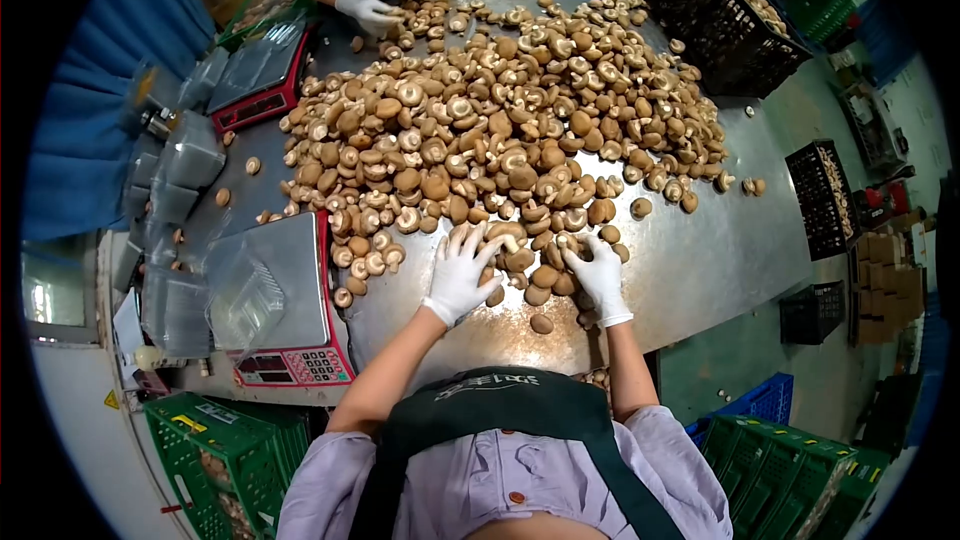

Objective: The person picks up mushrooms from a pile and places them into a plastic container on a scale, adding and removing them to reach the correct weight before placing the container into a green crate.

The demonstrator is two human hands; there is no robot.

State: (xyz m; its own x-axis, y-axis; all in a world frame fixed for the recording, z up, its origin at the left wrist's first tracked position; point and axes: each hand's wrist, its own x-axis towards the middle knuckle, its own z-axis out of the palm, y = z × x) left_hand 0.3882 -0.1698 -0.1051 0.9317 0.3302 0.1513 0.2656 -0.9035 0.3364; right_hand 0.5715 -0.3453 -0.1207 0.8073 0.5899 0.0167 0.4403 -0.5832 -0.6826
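Brown-capped shiitake mushrooms [500, 130] lay in a big loose heap across the middle of the grey metal desk [700, 270]. Left hand [460, 275], in a white glove, rested palm-down on the near edge of the heap, fingers spread over several caps; grip released, nothing closed in it. Right hand [598, 275], also white-gloved, sat just beside it on the same edge, fingers curled down among the mushrooms; could not tell whether that grip had closed on one. A few single mushrooms lay apart from the heap near both wrists.

Left of the hands stood a red-framed digital scale with a steel platter [290, 310], a clear plastic punnet [243, 305] on it. Stacked clear plastic trays [185, 155] ran along the left desk edge, with a second red scale [255, 80] farther back.

At the far end, another person's white-gloved hands [370, 10] worked the heap. Black plastic crate of mushrooms [715, 15] sat far right; green crates [220, 460] stood on the floor near left.
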